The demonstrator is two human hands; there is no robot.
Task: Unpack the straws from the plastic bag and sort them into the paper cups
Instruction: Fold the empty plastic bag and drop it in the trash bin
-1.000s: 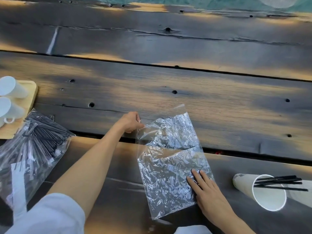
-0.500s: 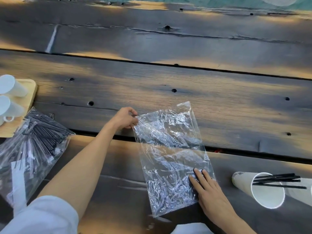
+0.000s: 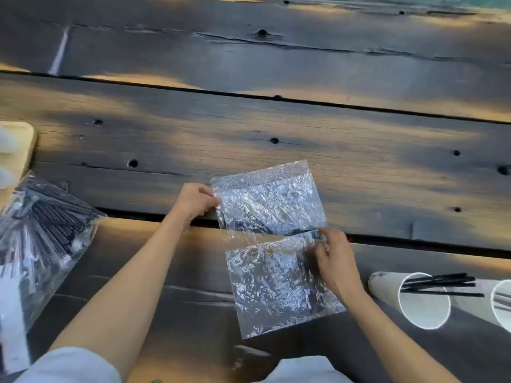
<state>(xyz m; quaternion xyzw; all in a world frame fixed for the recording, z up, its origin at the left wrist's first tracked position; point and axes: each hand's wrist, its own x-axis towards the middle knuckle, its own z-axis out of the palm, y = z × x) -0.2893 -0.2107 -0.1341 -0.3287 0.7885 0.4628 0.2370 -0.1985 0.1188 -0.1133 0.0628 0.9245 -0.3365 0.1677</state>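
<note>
A crumpled clear plastic bag, with no straws in it, lies flat in the middle of the dark wooden table. My left hand pinches its far left corner. My right hand rests its fingertips on the bag's right edge, near a crease across the middle. A white paper cup lies on its side at the right with a few black straws sticking out of its mouth. A second cup is cut off by the right edge.
A second clear bag packed with black straws lies at the left. Behind it a pale wooden board holds white cups, mostly out of frame. A gap between planks runs under the flat bag.
My right hand has slid up from the bag's lower right area to its right edge by the crease. The bag has shifted slightly and lies flatter. My left hand keeps its corner.
</note>
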